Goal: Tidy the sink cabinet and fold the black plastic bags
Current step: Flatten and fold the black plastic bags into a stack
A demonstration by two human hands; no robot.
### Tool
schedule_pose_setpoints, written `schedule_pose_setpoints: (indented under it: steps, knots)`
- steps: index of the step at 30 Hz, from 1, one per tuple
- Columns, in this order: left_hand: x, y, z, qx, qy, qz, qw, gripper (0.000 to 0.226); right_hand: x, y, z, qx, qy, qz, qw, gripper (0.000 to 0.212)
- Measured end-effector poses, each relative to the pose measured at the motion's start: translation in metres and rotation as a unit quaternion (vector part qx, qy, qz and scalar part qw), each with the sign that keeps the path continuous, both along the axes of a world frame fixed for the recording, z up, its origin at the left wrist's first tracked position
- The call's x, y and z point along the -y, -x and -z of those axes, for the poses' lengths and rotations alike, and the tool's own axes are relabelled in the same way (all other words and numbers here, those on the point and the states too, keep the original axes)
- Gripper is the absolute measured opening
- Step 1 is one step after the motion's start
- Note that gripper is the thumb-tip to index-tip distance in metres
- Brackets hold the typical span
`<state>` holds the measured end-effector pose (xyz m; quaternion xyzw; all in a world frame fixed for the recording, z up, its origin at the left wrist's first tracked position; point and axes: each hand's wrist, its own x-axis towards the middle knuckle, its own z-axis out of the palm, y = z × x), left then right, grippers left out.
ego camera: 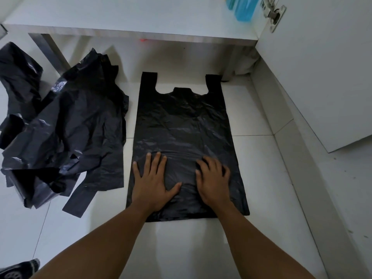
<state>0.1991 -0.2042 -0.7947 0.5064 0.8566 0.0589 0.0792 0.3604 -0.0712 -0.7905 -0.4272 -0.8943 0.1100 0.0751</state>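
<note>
**A:** What sits closest in the head view?

**B:** The left hand [153, 182] and right hand [213, 182]. Both lie flat with fingers straight, palms pressing the near end of a black plastic bag [181, 121]. Neither grasps anything, and the right one is slightly blurred.

**A:** Where does the bag lie?

**B:** Spread flat on the white tiled floor [261, 178], with its handles pointing away from the hands toward the cabinet base [120, 17].

**A:** And around it?

**B:** Left of the left hand is a crumpled heap of black bags [66, 127], just beside the flat one. Beyond the right hand, to its right, the cabinet door [322, 77] stands open on its hinge [274, 13]. Blurred blue containers [243, 7] stand next to the hinge.
</note>
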Motion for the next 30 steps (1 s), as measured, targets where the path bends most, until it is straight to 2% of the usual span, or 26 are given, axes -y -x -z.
schedule_pose_setpoints:
  steps: [6,9,12,14,18,21,23,26,30]
  knots:
    - [0.000,0.000,-0.003,0.016,-0.002,-0.004,1.000,0.102,-0.042,-0.066,-0.002,0.002,-0.010,0.200,0.980,0.046]
    - [-0.001,0.001,-0.002,0.029,-0.008,-0.009,0.999,0.102,-0.054,-0.072,-0.007,-0.028,-0.012,0.257,0.966,0.043]
    - [-0.004,0.003,-0.008,0.057,-0.016,-0.019,0.998,0.104,-0.065,-0.058,-0.013,-0.046,0.000,0.273,0.961,0.037]
    - [-0.010,0.005,-0.020,0.075,-0.010,-0.037,0.996,0.101,-0.071,-0.041,-0.018,-0.059,0.009,0.252,0.966,0.034]
    - [-0.035,0.011,-0.044,0.044,0.008,-0.082,0.996,0.083,-0.090,-0.003,-0.025,-0.061,0.009,0.198,0.978,0.030]
    - [-0.062,0.032,-0.050,0.052,-0.047,-0.132,0.989,0.068,-0.107,0.026,-0.035,-0.057,0.017,0.149,0.987,0.030]
    - [-0.082,0.055,-0.048,0.031,-0.093,-0.131,0.987,0.060,-0.117,0.047,-0.041,-0.063,0.011,0.108,0.992,0.031]
    - [-0.111,0.089,-0.043,0.023,-0.123,-0.114,0.985,0.061,-0.129,0.083,-0.046,-0.067,0.007,0.026,0.997,0.036]
    - [-0.134,0.111,-0.021,0.005,-0.068,-0.032,0.997,0.073,-0.134,0.128,-0.035,-0.025,0.006,-0.103,0.994,0.036]
